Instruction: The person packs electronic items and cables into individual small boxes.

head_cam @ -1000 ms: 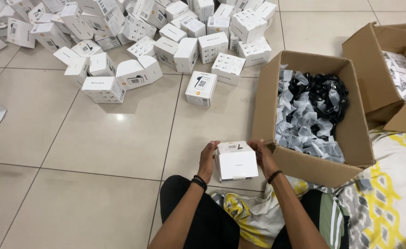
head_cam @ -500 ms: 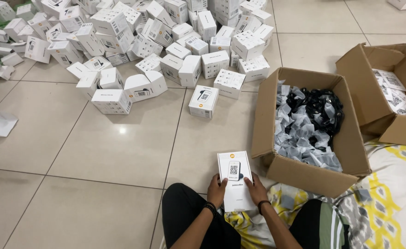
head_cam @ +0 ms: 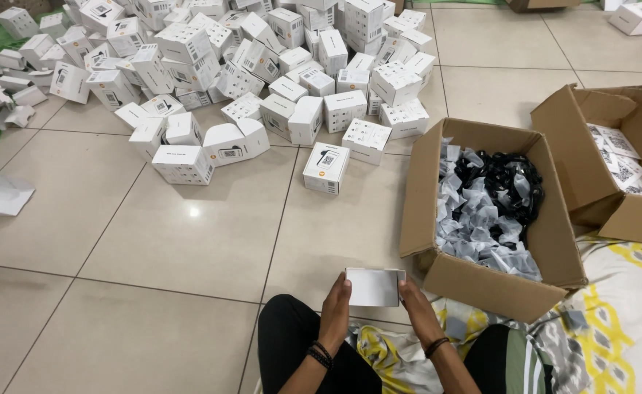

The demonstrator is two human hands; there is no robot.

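Note:
I hold a small white carton between both hands, low in the view above my crossed legs in black trousers. My left hand grips its left end and my right hand grips its right end. A plain white face of the carton is turned up toward me. Dark bracelets sit on both wrists. Just right of the hands stands an open brown cardboard box filled with black cables in clear plastic bags.
A big heap of several small white cartons covers the tiled floor at the back, with one lone carton nearer. A second open brown box with printed leaflets stands at right. A patterned cloth lies under me.
The carton has been turned in my hands: earlier a printed face showed upright, now a plain white side faces up. The view has tilted up a little toward the heap.

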